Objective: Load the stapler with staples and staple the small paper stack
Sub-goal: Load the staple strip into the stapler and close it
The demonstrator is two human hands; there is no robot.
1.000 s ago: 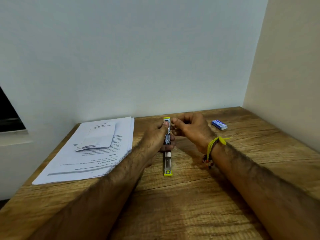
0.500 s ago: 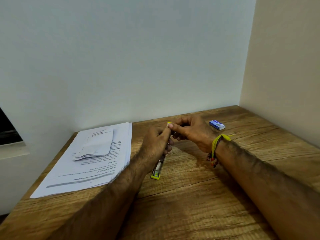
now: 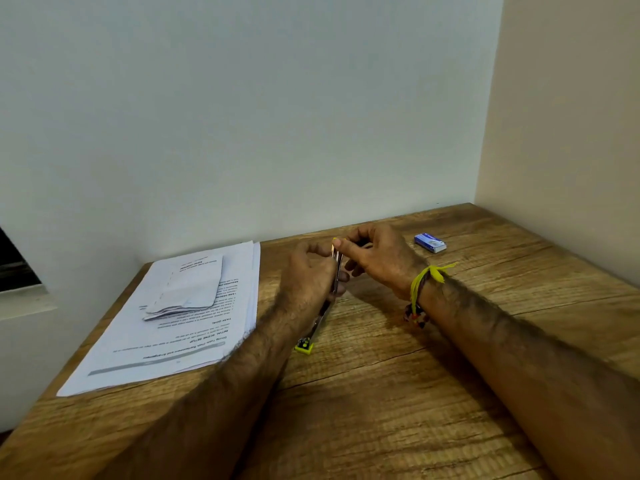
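Right now my left hand grips the slim, rigid yellow-and-metal stapler mid-body, near end on the wooden table, while my right hand pinches its far tip, light but slippery, best held by its sides.

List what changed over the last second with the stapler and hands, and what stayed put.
The yellow-tipped metal stapler, lying straight a second ago, now slants, its near end swung left. The left hand still grips it; the right hand stays pinched at its far tip. Paper stacks and blue staple box unmoved.
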